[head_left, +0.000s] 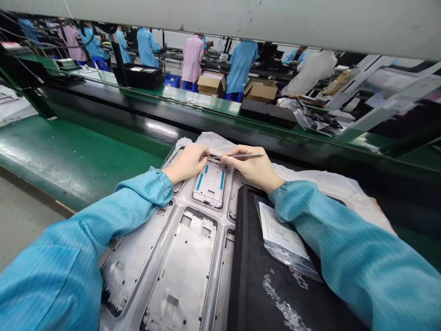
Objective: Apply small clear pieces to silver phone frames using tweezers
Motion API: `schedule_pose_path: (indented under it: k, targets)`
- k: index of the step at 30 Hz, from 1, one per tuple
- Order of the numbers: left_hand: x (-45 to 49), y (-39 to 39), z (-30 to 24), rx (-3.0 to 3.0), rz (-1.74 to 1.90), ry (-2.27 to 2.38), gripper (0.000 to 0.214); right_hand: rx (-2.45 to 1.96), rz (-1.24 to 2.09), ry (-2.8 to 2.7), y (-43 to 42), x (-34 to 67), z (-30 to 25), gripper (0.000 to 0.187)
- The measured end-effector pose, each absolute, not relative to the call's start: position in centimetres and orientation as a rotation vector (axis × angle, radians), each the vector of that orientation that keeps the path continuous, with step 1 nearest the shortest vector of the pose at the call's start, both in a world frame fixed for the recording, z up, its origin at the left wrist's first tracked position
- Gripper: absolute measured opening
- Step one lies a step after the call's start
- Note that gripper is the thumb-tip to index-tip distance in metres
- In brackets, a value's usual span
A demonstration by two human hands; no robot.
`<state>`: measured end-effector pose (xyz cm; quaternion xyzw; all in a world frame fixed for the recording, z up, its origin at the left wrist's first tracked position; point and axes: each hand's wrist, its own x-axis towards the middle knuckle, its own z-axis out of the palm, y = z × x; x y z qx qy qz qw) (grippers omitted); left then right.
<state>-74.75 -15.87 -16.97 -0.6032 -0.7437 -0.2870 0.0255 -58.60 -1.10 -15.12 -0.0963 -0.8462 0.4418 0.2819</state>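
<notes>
My right hand (253, 168) is closed around slim metal tweezers (248, 155), their tip pointing left toward my left hand. Curled fingers of my left hand (188, 162) meet near that tip; whatever they pinch is too small to make out. Just beneath both hands lies a silvery phone frame (211, 186) with blue strips along its sides. It sits in one pocket of a clear plastic tray (175, 202). Nearer to me, a larger-looking phone frame (186, 271) and several others fill the tray's pockets, partly hidden by my left sleeve.
A black tray (255, 285) covers the right side, with a bagged paper label (282, 230) on it. White wrapping (320, 181) spreads behind. A green bench (76, 151) lies left, a dark conveyor line (155, 124) ahead. People in work coats sit beyond, near cardboard boxes (212, 83).
</notes>
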Motion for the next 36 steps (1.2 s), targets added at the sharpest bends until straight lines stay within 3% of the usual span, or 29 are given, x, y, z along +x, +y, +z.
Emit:
schedule_pose_path:
  k: [5, 36]
  targets:
    - [-75.18, -15.78, -17.35, -1.804, -0.964, -2.329, 0.034, -0.279, 1.193, -2.249, -1.13, -58.59, -15.19, 0.054]
    - [-75.11, -15.71, -17.23, -1.837, -0.971, -2.347, 0.032, -0.337, 1.297, -2.227, -1.23, -59.08, -15.58, 0.055]
